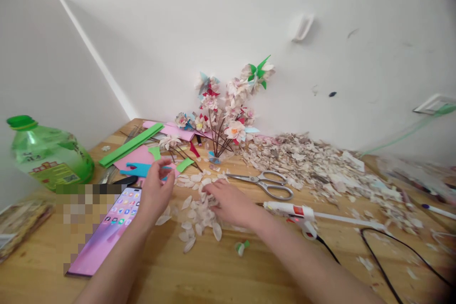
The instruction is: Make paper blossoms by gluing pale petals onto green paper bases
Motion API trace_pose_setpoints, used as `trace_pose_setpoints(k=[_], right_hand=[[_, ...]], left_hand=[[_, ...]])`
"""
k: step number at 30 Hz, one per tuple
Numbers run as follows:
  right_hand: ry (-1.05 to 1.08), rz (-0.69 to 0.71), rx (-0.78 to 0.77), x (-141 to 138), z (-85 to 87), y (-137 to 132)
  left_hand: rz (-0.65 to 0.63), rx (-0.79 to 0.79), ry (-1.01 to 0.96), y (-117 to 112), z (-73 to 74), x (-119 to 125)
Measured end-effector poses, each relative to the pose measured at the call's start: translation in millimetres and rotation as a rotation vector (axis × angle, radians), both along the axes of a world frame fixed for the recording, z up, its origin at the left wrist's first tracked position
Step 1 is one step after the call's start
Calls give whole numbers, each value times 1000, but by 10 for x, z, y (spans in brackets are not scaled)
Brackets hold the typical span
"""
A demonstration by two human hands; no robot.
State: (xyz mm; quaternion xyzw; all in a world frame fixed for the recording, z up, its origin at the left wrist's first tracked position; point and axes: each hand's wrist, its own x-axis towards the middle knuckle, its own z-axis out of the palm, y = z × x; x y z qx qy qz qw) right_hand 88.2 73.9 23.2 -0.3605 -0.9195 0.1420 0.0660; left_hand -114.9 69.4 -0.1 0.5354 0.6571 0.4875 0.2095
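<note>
— Two hands are working over a light wooden table (213,275). Logging left to right: what is standing at the far edge?

— A green plastic bottle with a green cap (46,154) is standing far left. Just right of it, a smartphone with a lit pink screen (107,232) is lying flat.

— Left hand?

— The left hand (155,194) is hovering over the phone's top end, in front of a pink foam sheet (135,156), with the fingers curling toward the thumb. Whether it is pinching anything, I cannot tell.

— And the loose pieces?

— A scatter of pale paper petals (194,221) is lying between the two hands. The right hand (230,204) is resting palm down on the scatter's right side, fingers stretching flat and gripping nothing. A bunch of paper flowers on dark stems (228,109) is standing behind, against the wall.

— Further right?

— Silver metal scissors (267,183) are lying just beyond the right hand, blades pointing left. A white glue gun (295,213) is lying beside the wrist, its black cable (392,256) trailing right. A heap of pale paper scraps (320,166) is spreading along the wall.
</note>
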Motion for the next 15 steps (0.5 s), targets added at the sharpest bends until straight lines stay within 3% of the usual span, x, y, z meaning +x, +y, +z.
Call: trace_pose_setpoints(k=[4,8,15], right_hand=[[26,-94,-99,214,-52,1],[120,-200,-150,251,-179,-41],[402,-343,-257,95,-355,67]], left_hand=[[-201,-141,50,-23,-48,-49],[-315,-221,75,-86,-121,47],[-485,-127,149,-156,-308,388]])
